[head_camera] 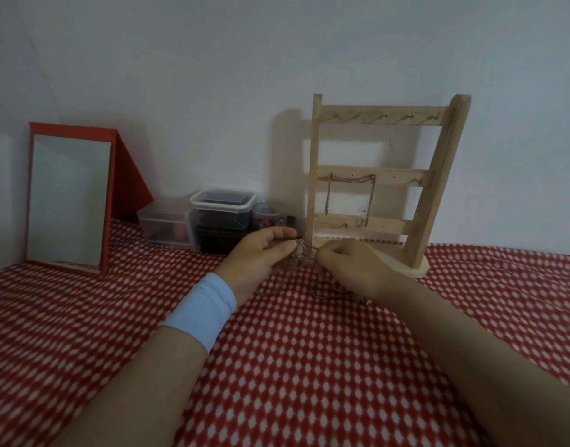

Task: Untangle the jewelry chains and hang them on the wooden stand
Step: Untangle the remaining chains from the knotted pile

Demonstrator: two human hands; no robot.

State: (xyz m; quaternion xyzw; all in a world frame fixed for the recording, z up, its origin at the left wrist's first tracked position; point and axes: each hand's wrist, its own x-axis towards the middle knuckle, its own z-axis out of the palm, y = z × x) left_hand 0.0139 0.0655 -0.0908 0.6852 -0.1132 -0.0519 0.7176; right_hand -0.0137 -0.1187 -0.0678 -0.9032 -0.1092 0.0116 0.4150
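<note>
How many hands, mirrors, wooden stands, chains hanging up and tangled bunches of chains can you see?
Hands: 2, left hand and right hand
Mirror: 1
Wooden stand: 1
Hanging chain: 1
Tangled bunch of chains, pinched by both hands: 1
Total: 6

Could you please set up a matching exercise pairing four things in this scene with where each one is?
Things: 1 mirror; 2 plastic container; 3 hung chain; 4 tangled chains.
Places: A pinched between left hand and right hand; B on the middle bar of the wooden stand; C far left, red-framed; D between mirror and stand.
Pairs: 1-C, 2-D, 3-B, 4-A.
</note>
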